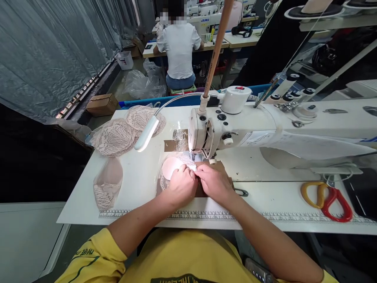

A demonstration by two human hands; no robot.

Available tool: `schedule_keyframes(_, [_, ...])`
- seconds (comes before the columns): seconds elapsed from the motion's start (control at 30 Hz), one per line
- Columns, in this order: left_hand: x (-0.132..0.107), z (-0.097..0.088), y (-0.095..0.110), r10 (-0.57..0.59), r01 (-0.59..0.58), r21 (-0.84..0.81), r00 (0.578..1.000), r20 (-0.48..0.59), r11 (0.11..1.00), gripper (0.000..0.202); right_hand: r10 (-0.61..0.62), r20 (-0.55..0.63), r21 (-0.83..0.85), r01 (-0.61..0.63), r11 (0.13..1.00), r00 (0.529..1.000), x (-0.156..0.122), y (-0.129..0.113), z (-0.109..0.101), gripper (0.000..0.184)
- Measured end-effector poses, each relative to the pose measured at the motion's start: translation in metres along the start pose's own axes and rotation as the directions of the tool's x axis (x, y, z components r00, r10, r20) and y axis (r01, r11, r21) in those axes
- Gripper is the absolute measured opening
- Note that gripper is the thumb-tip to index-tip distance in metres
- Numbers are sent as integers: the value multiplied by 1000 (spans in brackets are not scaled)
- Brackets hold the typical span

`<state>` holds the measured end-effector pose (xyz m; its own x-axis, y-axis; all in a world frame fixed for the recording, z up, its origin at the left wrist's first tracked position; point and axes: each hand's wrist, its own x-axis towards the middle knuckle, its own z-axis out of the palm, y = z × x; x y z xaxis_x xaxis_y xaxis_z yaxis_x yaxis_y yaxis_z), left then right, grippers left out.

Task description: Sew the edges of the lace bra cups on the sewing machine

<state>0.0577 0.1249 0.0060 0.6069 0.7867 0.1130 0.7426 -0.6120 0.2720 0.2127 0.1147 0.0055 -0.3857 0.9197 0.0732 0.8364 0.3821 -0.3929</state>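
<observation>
A pale pink lace bra cup point(170, 168) lies under the needle area of the white sewing machine point(203, 131). My left hand point(183, 182) is closed on the cup's edge, its fingers curled just in front of the presser foot. Close beside it, my right hand point(212, 181) pinches the same edge from the right, thumb and forefinger together. The two hands almost touch, and the fabric between the fingertips is mostly hidden. A lit lamp head point(147, 133) on a bendy neck hangs to the left of the needle.
More lace cups point(114, 137) are piled at the table's back left, with a single cup point(108, 184) nearer me. Scissors point(326, 200) with yellow and red handles lie at the right. A printed ruler point(206, 215) runs along the front edge. A person point(180, 49) sits ahead.
</observation>
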Motion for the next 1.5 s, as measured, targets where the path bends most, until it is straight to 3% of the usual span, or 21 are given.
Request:
schedule_keyframes(0.1, [-5, -20, -13, 57, -38, -223, 995, 80, 974, 28, -12, 38, -136, 17, 990, 999, -1, 0, 9, 25])
schedule_keyframes(0.17, [-5, -22, -24, 73, -54, -309, 996, 50, 949, 24, -20, 29, -197, 25, 980, 999, -1, 0, 11, 25])
schedule_keyframes(0.3, [-3, -1, -38, 129, -148, -179, 985, -112, 973, 28, 7, 24, -280, 0, 960, 1000, 1, -1, 12, 30])
schedule_keyframes(0.47, [3, 17, -45, 157, -182, -141, 973, -168, 973, 35, 62, 15, -304, -55, 951, 998, 6, -3, 11, 34])
schedule_keyframes(0.67, [10, 17, -51, 138, -173, -206, 975, -177, 963, 35, 103, -15, -263, -103, 959, 995, 11, -5, 10, 34])
schedule_keyframes(1.1, [21, 15, -71, 273, -303, -156, 944, -187, 940, 32, 94, -31, -253, -99, 962, 995, 11, -3, 18, 39])
schedule_keyframes(1.5, [22, 15, -76, 179, -188, -57, 975, -133, 981, 37, 37, -115, -266, -67, 962, 993, 8, 2, 25, 37])
